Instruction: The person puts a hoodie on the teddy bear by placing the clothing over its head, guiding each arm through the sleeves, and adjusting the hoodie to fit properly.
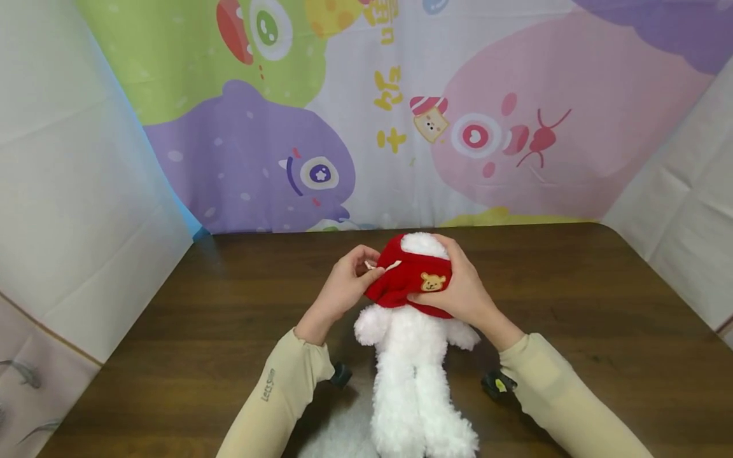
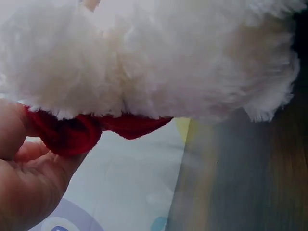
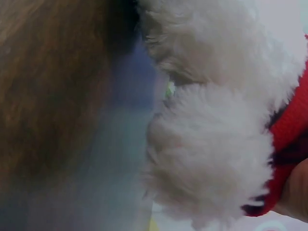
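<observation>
Your left hand (image 1: pixel 347 282) pinches the near-left edge of the red cloth (image 1: pixel 408 278) between thumb and fingers, and in the left wrist view the cloth bunches into a fold at that pinch. A cream strip (image 1: pixel 394 264) runs across the red just beside your left thumb. Your right hand (image 1: pixel 468 294) is clamped round the opposite side of the cloth, its thumb lying across the front just below a yellow bear patch (image 1: pixel 432 282) and its fingers reaching up along the side.

Between your two hands, the cloth wraps the top part of a white plush toy (image 1: pixel 413 337); a patch of white fluff shows above the red. Below your grip, one stubby limb sticks out on each side, and the body and two legs run down toward you. You cannot tell from these views whether the plush rests fully on the table.

Farther out, a dark device (image 1: pixel 341 374) sits under your left wrist and another (image 1: pixel 495 385) under your right, beside the beige sleeves (image 1: pixel 280 388). A grey fluffy patch (image 1: pixel 340 429) lies left of the legs on the brown table (image 1: pixel 229 331). Beyond your hands hangs a cartoon-printed backdrop (image 1: pixel 389 191).
</observation>
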`<state>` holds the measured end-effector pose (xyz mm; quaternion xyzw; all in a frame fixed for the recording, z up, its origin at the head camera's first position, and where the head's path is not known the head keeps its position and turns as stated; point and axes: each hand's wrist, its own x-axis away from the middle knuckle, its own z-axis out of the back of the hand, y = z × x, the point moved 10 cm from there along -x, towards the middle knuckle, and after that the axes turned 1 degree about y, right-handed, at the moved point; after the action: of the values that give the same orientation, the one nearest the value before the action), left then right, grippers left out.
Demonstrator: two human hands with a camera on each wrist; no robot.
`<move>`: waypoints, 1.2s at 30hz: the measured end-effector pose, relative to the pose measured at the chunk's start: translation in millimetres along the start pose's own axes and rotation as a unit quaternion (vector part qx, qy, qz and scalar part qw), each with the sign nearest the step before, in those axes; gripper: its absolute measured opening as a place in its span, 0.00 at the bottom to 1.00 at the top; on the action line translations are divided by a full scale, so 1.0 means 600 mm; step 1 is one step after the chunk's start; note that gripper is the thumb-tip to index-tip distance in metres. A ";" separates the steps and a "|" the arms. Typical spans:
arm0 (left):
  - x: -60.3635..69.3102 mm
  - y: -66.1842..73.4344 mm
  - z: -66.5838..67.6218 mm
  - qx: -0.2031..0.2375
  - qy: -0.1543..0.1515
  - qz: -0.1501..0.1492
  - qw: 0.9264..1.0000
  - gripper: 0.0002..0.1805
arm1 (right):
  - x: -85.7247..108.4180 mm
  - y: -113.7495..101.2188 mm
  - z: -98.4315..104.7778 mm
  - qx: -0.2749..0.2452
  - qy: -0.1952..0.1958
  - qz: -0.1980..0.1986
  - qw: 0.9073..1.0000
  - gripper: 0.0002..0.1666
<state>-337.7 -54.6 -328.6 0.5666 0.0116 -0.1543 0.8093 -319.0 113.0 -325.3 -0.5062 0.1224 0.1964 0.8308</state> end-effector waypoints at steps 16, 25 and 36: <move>0.001 -0.003 0.001 -0.106 0.033 -0.013 0.994 0.02 | 0.007 0.011 0.020 0.001 0.076 -0.006 0.997 0.45; 0.007 0.009 -0.036 -0.175 -0.122 -0.067 0.975 0.07 | 0.007 0.005 0.023 -0.017 0.099 0.012 0.995 0.44; 0.007 0.038 0.011 -0.123 -0.085 -0.101 0.984 0.19 | -0.003 -0.005 -0.003 -0.047 -0.003 0.017 0.999 0.49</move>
<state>-328.9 -54.3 -306.3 0.4437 0.0187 -0.2808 0.8509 -319.4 109.9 -323.2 -0.5417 0.1195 0.2177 0.8031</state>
